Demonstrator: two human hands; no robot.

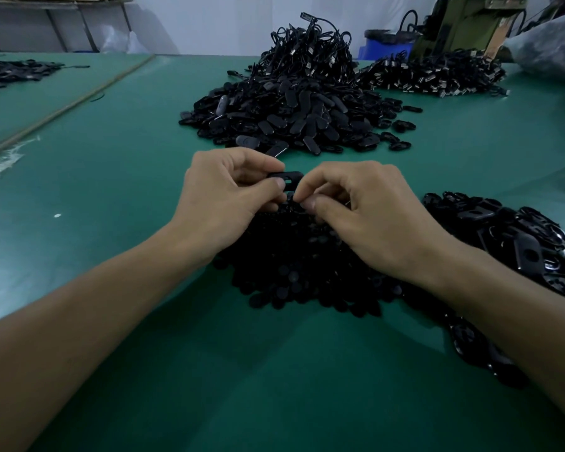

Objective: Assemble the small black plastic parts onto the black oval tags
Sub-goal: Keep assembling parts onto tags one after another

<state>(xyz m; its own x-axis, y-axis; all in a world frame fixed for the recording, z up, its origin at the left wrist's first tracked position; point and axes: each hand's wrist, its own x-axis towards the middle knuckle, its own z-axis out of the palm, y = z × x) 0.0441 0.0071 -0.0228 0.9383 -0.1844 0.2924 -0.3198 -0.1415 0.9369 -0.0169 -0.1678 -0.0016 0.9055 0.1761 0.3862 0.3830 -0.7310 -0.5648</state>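
My left hand (pixel 224 197) pinches a black oval tag (pixel 289 179) with a slot in it, held above the green table. My right hand (pixel 362 210) is just to its right, thumb and forefinger pinched together at the tag's lower edge on a small black plastic part (pixel 295 198) that is mostly hidden by the fingers. Under both hands lies a heap of small round black parts (pixel 307 272). A big pile of black oval tags (pixel 291 115) sits farther back in the middle.
A pile of black tags with loops (pixel 519 243) lies at the right under my right forearm. Corded black pieces (pixel 434 75) are heaped at the back right, more (pixel 10 71) at the far left. A blue bin (pixel 385 44) stands behind the green table (pixel 111 177).
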